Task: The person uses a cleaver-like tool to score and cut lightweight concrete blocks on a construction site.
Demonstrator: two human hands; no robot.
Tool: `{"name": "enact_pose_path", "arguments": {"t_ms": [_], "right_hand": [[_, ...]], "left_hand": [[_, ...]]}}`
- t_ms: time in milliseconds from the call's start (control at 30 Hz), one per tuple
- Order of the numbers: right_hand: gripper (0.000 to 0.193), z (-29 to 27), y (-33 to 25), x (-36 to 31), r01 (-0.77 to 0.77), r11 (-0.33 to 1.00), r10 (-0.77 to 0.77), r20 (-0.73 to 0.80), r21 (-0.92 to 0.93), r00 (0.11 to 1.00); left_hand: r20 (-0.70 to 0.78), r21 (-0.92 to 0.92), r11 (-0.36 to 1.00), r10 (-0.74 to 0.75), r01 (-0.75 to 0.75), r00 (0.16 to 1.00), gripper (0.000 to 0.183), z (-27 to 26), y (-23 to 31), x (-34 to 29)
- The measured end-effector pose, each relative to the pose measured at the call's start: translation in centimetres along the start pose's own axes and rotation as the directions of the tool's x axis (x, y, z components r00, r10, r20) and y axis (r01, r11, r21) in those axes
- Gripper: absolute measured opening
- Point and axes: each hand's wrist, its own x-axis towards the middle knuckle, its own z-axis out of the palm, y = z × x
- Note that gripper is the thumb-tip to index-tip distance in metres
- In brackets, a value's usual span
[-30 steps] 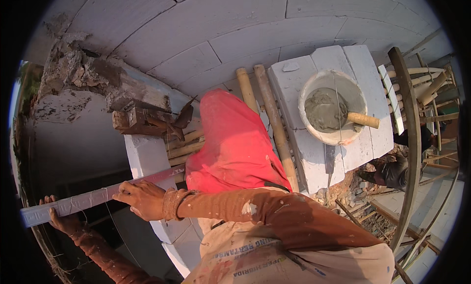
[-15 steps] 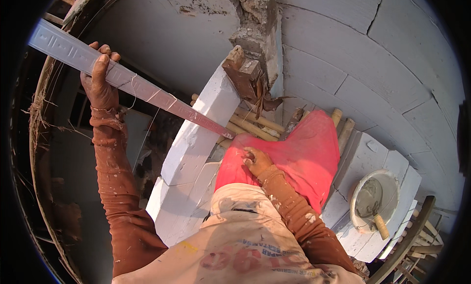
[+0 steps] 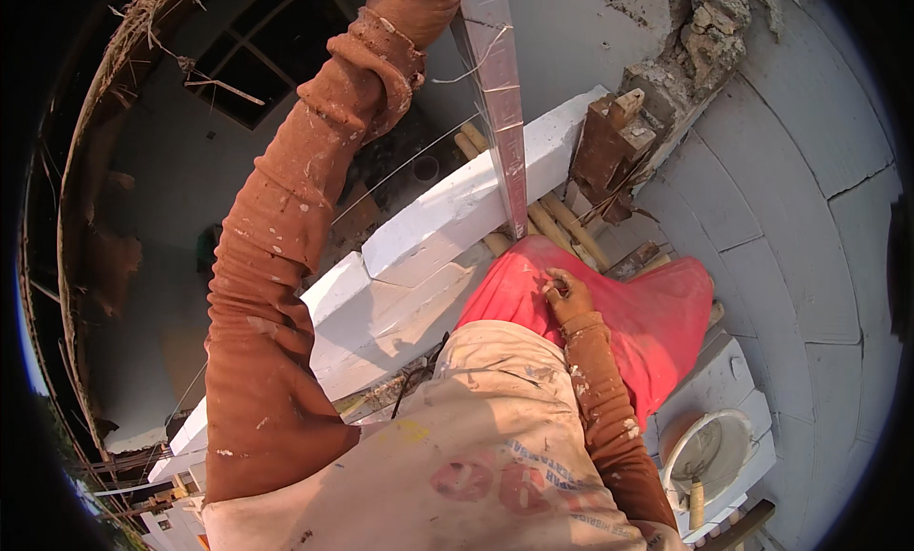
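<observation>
At the top edge my left hand [image 3: 414, 8] is raised beside a long metal strip [image 3: 503, 103] with pressed marks and thin string on it. The hand appears closed on the strip, though its fingers lie mostly past the picture's edge. Steeply tilted, the strip comes down to my knee, beside a white block wall [image 3: 447, 213]. My right hand [image 3: 568, 297] rests on the red cloth [image 3: 619, 313] over my thigh. Its fingers are loosely bent and apart, with nothing seen in them.
A white bucket [image 3: 706, 456] with a wooden-handled tool [image 3: 697, 503] stands on blocks at lower right. Bamboo poles [image 3: 571, 229] lie beyond my knee. A broken concrete column with a brown wooden piece [image 3: 609, 156] rises there. Grey block wall [image 3: 809, 265] curves along the right.
The view has turned, and the metal strip has swung from a leftward slant to nearly upright. My left arm now reaches farther up and inward. My right hand stays on my thigh.
</observation>
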Motion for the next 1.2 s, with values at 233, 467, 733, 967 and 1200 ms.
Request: {"name": "enact_pose_path", "arguments": {"t_ms": [233,467,733,967,1200], "right_hand": [[0.033,1.6,-0.5,0.3,-0.056,0.998,0.055,0.080,0.007,0.995],[0.030,-0.8,0.6,0.3,-0.060,0.998,0.062,-0.065,0.032,0.996],[0.031,-7.1,-9.4,-8.9,0.101,0.993,-0.076,-0.352,0.054,0.933],[0.037,-19.7,-11.0,-27.0,-0.401,0.838,-0.422,-0.905,-0.370,-0.049],[0.028,-22.6,-2.3,-33.7,-0.206,0.853,0.494,-0.869,0.479,0.027]], "left_hand": [[0.044,0.147,0.985,-0.098,0.091,0.994,0.049,-0.7,3.4,-0.6],[0.004,-0.012,0.999,0.033,-0.033,0.999,0.064,3.7,5.2,-2.5],[-0.091,0.330,0.901,0.329,-0.283,0.940,0.048,6.0,2.9,-14.1],[-0.023,0.263,0.948,-0.177,0.177,0.984,0.041,10.2,-2.8,-15.5],[0.099,0.014,0.916,-0.400,0.400,0.911,0.033,18.4,-8.5,-14.6]]}}
